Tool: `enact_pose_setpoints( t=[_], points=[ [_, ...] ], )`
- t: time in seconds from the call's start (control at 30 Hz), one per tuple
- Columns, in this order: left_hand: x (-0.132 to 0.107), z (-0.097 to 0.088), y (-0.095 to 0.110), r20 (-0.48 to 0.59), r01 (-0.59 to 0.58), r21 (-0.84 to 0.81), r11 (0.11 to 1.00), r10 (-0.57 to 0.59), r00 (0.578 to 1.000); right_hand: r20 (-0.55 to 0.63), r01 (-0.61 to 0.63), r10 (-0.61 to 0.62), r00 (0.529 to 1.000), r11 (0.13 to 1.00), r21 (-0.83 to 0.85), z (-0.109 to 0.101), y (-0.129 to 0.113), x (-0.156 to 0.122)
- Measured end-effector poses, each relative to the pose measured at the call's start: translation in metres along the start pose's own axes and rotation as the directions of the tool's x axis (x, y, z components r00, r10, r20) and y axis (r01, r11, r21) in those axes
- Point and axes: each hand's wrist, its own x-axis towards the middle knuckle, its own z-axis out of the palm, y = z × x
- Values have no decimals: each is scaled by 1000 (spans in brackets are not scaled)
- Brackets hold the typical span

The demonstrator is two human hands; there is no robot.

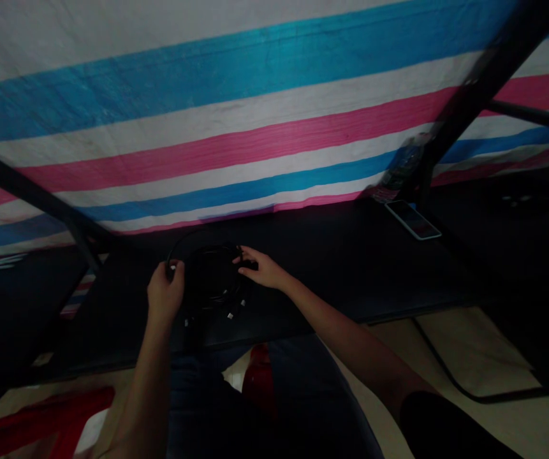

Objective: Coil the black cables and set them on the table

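**A:** Dim shot here: a black cable coil (212, 277) on a black counter (351, 255), nearly melting into it, so I can't count the loops!

**B:** And the left hand (165, 292), curled shut on a strand at the coil's 9 o'clock?

**A:** Looks that way, though the fingers hide the grip itself. The right hand (264, 269) is open at 3 o'clock, fingertips (241, 254) on the coil.

**B:** Those small metal plug ends (229, 315)?

**A:** Around the coil's 6 o'clock, too tiny to identify. A smartphone (412, 220) lies well off at 2 o'clock, beside a blurred bottle (403, 166).
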Motion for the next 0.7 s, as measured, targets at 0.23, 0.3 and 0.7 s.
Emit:
enact_pose_setpoints(
  t=[0.23, 0.3, 0.7],
  points=[
    [-4, 10, -26, -11, -57, 33, 998, 57, 998, -50, -14, 16, 999, 999, 49, -3, -4, 1],
    [-6, 8, -23, -66, -68, 1, 998, 68, 996, -68, -18, 22, 997, 998, 67, -3, -6, 1],
    [-15, -9, 14, -114, -24, -418, 908, -27, 993, -20, -156, 168, 986, 950, 272, -3, -8, 2]
  ],
)
